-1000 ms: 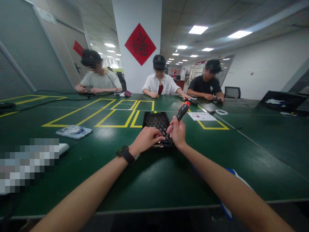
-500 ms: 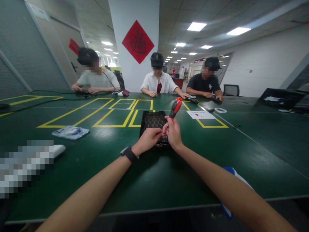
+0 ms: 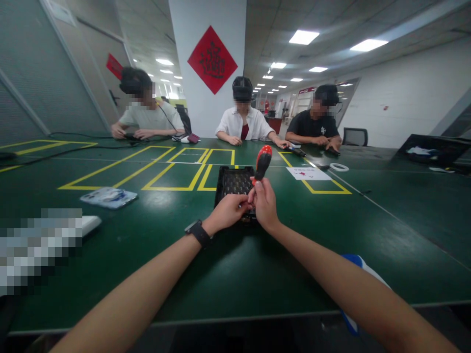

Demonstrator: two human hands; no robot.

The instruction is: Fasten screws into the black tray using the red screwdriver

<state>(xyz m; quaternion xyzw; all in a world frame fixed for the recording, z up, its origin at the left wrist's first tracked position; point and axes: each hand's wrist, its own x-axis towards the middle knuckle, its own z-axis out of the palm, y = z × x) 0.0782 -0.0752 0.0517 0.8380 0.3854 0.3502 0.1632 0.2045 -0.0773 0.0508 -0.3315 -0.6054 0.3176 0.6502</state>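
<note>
Red diamond sign (image 3: 212, 60) on pillar (image 3: 204, 115); white ring (image 3: 339, 170) near printed paper (image 3: 308, 173) on table (image 3: 228, 279).

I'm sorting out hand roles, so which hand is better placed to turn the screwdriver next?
Probably the right hand: it grips the screwdriver, handle up, at the black case. The left hand is beside it, off the handle.

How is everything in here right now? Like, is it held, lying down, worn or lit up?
Screwdriver: held, handle up, tip hidden
Right hand: closed around the screwdriver
Left hand: curled beside the right; grip unclear
Black case: lying flat, recessed side up
Watch: worn on the left wrist
Phone: lying flat
Paper sheet: lying flat
White ring: lying flat
Ceiling lights: on
</note>
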